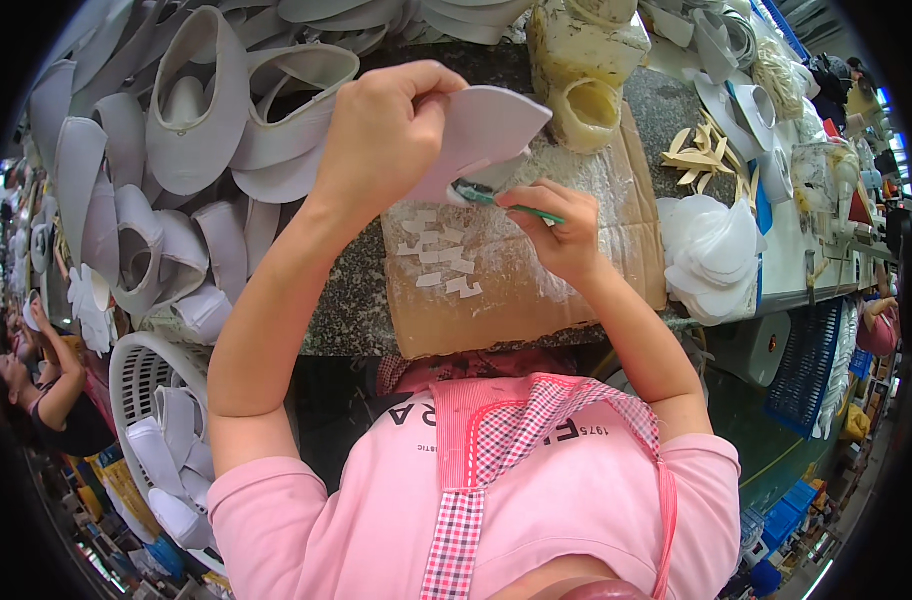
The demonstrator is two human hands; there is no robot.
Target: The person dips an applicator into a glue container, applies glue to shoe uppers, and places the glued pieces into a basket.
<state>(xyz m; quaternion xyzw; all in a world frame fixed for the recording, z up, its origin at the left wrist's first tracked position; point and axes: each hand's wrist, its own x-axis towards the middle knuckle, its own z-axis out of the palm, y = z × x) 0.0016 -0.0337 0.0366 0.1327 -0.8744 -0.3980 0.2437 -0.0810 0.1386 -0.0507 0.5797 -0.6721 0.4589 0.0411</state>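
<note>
My left hand (391, 125) is closed on a white shoe upper (491, 120) and holds it up at a tilt above the cardboard sheet (426, 325). In my right hand (566, 230) is a slim green-handled brush (538, 213), gripped between thumb and fingers. The brush's head meets the lower edge of the upper, near a small pale tab (458, 195). Several small white strips (441, 250) lie on the cardboard below, among whitish smears. A glue-crusted yellowish pot (588, 110) sits just beyond my right hand.
White shoe uppers (196, 150) are heaped at the left and back. A white basket (141, 365) holds more pieces at lower left. To the right lie thin wooden sticks (698, 155) and a stack of white rounded sheets (711, 255). Another person (61, 390) works at far left.
</note>
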